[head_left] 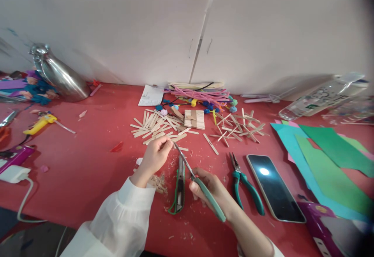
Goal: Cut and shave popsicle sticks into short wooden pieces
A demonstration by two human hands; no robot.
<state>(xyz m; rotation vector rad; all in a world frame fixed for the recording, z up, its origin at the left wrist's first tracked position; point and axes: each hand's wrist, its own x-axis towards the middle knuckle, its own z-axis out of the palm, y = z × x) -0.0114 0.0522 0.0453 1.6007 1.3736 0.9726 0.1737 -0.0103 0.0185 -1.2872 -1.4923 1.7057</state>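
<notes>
My right hand (pixel 209 186) is closed around the green handle of a pair of scissors (pixel 188 165), seen edge-on, with the blades pointing up and left. Their tips reach the fingertips of my left hand (pixel 156 151), which is closed in a pinch; whatever it pinches is too small to make out. Between my hands lies a green utility knife (pixel 179 190) on the red table (pixel 111 171). Wood shavings (pixel 159 183) lie beside my left wrist. Just beyond my hands is a spread of wooden craft sticks (pixel 154 124), with a bundle of sticks (pixel 194 119) next to it.
Teal pliers (pixel 247 186) and a phone (pixel 276 186) lie to the right, before coloured paper (pixel 321 163). A lattice of sticks (pixel 239 128), pipe cleaners (pixel 201 93) and a plastic bottle (pixel 321 97) are farther back. At left are a metal jug (pixel 62 73) and a yellow glue gun (pixel 42 124).
</notes>
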